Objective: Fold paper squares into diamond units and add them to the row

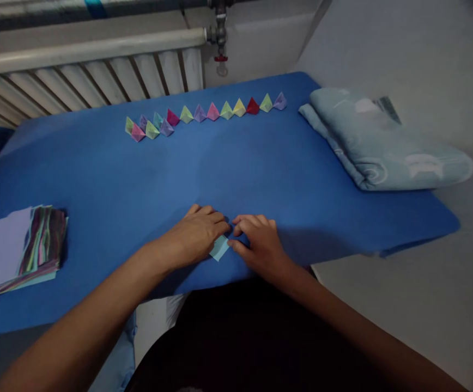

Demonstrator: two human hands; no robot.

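Note:
My left hand (198,233) and my right hand (259,243) meet at the near edge of a blue mat (146,179). Between them lies a small folded piece of light blue paper (219,248). Both hands have their fingers curled and pressed down on it, fingertips almost touching. Most of the paper is hidden under the fingers. A curved row of several small folded paper shapes (207,114) in green, pink, purple, yellow and red stands at the far side of the mat.
A stack of coloured paper sheets (16,250) lies at the left edge of the mat. A folded pale blue blanket (383,144) rests at the far right. A radiator (85,73) with a pipe valve (220,38) runs behind.

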